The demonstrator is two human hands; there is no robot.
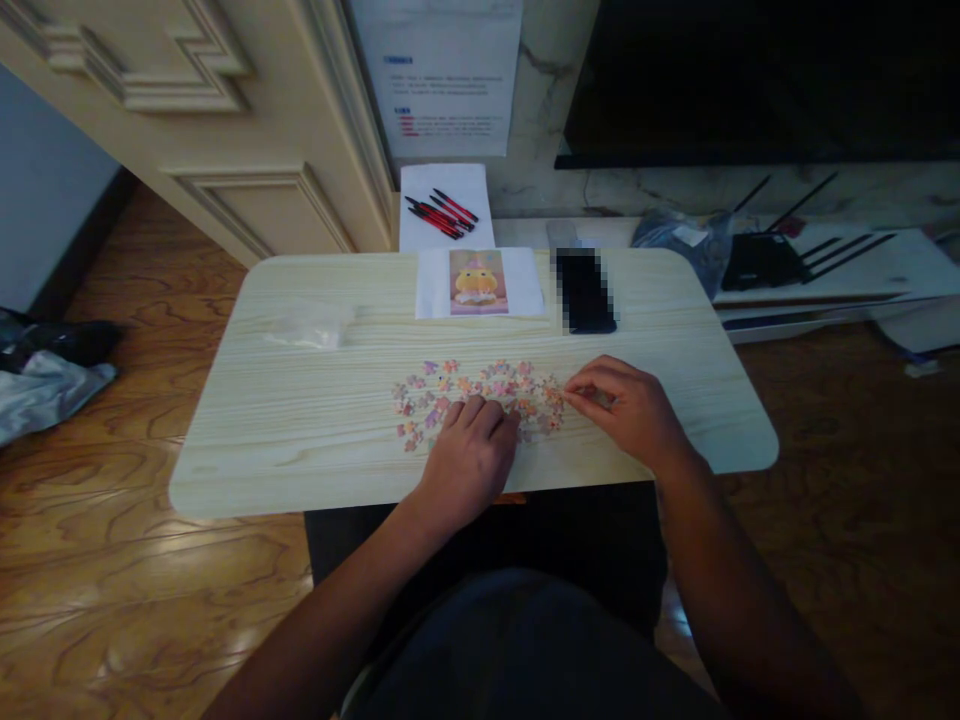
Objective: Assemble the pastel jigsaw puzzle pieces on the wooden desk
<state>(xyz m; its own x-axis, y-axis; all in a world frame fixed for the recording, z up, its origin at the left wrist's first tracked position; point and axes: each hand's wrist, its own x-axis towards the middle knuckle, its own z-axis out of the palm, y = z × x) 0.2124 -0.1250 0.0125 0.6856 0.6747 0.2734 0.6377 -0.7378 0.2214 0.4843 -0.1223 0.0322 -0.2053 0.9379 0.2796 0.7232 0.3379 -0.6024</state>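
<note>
Many small jigsaw puzzle pieces [464,386] in pink, orange and lilac lie spread over the middle of the pale wood-grain table [300,420]. My left hand [474,450] rests over the near side of the spread, its fingers curled down among the pieces; what the fingertips hold, if anything, is hidden. At the right end of the spread, my right hand [630,405] pinches thumb and forefinger together at a jigsaw puzzle piece [553,395]. A printed picture of a yellow cartoon figure [478,283] lies on a white sheet beyond the pieces.
A dark phone-like object [585,292], partly pixelated, lies at the table's far right. A clear plastic bag [319,328] sits at the left. Behind the table, red pens [442,213] rest on white paper, and a black router [765,260] stands on a low shelf.
</note>
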